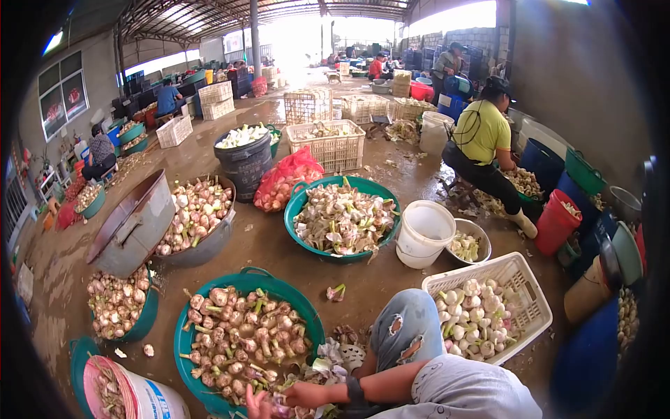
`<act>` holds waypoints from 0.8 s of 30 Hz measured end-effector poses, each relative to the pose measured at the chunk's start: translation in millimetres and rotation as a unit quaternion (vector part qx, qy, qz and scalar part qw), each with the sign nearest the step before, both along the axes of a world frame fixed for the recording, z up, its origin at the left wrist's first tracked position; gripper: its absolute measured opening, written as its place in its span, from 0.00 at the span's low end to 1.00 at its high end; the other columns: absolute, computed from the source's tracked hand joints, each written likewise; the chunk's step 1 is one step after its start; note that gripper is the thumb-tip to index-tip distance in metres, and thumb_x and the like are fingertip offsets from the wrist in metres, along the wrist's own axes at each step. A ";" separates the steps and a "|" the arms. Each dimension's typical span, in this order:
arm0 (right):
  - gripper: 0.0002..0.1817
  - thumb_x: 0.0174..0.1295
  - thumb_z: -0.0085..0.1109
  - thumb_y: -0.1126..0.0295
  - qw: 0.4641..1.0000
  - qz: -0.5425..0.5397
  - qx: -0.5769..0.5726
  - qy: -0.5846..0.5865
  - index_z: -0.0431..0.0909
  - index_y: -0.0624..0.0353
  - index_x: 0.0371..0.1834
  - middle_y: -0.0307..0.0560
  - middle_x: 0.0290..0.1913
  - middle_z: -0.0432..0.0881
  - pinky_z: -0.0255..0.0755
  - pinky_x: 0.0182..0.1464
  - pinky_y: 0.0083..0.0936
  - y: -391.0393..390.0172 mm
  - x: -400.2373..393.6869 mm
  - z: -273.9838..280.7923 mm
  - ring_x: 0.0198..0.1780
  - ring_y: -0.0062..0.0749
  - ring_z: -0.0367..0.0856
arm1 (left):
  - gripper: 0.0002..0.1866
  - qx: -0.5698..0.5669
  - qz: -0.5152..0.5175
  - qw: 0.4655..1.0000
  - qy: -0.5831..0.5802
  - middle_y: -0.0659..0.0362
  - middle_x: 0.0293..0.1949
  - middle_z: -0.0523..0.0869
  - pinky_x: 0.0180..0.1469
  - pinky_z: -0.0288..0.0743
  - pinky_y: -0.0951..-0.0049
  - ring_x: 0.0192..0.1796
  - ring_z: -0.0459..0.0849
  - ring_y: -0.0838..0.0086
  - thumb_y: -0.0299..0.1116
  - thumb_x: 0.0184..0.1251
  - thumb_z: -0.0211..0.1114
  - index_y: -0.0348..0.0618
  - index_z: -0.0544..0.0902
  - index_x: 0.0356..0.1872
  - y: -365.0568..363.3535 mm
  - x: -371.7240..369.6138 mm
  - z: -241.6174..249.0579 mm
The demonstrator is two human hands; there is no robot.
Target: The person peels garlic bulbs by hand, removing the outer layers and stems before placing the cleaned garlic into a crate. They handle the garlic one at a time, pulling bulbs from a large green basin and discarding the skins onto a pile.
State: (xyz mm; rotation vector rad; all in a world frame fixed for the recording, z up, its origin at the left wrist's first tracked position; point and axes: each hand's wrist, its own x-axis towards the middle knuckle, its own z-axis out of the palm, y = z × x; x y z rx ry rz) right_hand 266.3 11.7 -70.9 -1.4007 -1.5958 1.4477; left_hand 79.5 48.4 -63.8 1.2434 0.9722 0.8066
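Note:
My right hand (306, 394) reaches in from the right, a dark band on its wrist, fingers curled around a pinkish bulb (280, 409) at the bottom edge. My left hand (255, 405) meets it there and grips the same bulb; much of this hand is cut off by the frame. Both hands hover over the near rim of a green basin (279, 285) full of unpeeled bulbs with stems. Peelings lie beside it. My knee in torn jeans (407, 328) rises just right of the hands.
A white crate (488, 264) of peeled bulbs stands at my right. Ahead are a white bucket (424, 234), a metal bowl (481, 241), another green basin (296, 202) and metal tubs (132, 230). A person in a yellow shirt (481, 133) sits at the right; others work farther back.

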 end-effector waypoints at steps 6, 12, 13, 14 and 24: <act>0.07 0.50 0.51 0.69 0.991 -0.085 0.079 -0.060 0.73 0.62 0.28 0.56 0.21 0.74 0.68 0.32 0.40 1.5 -3.7 4.6 0.27 0.55 0.74 | 0.31 0.048 -0.117 0.981 0.149 0.48 0.47 0.76 0.42 0.73 0.67 0.47 0.76 0.62 0.39 0.58 0.63 0.39 0.64 0.61 -14.9 17.3 17.4; 0.13 0.58 0.50 0.65 0.952 0.092 0.291 0.007 0.72 0.64 0.40 0.49 0.33 0.75 0.70 0.34 0.31 25.1 24.5 -49.3 0.30 0.30 0.73 | 0.37 0.570 -0.113 0.766 0.275 0.46 0.53 0.72 0.52 0.69 0.64 0.53 0.73 0.58 0.30 0.46 0.68 0.41 0.64 0.61 -10.3 21.6 42.5; 0.13 0.60 0.48 0.64 0.962 0.025 0.247 0.115 0.72 0.64 0.40 0.44 0.30 0.74 0.69 0.35 0.28 23.3 20.6 -18.5 0.31 0.24 0.72 | 0.40 0.595 -0.070 0.746 0.289 0.46 0.47 0.76 0.51 0.69 0.68 0.49 0.76 0.63 0.25 0.40 0.68 0.38 0.63 0.61 -4.7 21.2 29.7; 0.14 0.63 0.46 0.62 0.982 -0.049 0.034 0.180 0.72 0.63 0.39 0.42 0.30 0.73 0.69 0.35 0.26 18.4 14.8 11.4 0.32 0.21 0.70 | 0.26 0.449 -0.058 0.870 0.195 0.47 0.50 0.75 0.54 0.67 0.68 0.52 0.74 0.64 0.23 0.46 0.64 0.36 0.73 0.52 -3.5 14.0 16.8; 0.07 0.62 0.47 0.72 0.967 -0.001 0.116 0.226 0.74 0.63 0.33 0.49 0.40 0.78 0.69 0.46 0.30 -24.2 47.8 68.5 0.44 0.34 0.76 | 0.12 -0.252 0.317 0.799 -0.445 0.57 0.43 0.79 0.49 0.75 0.62 0.46 0.79 0.65 0.36 0.66 0.50 0.44 0.75 0.45 13.9 -20.8 32.1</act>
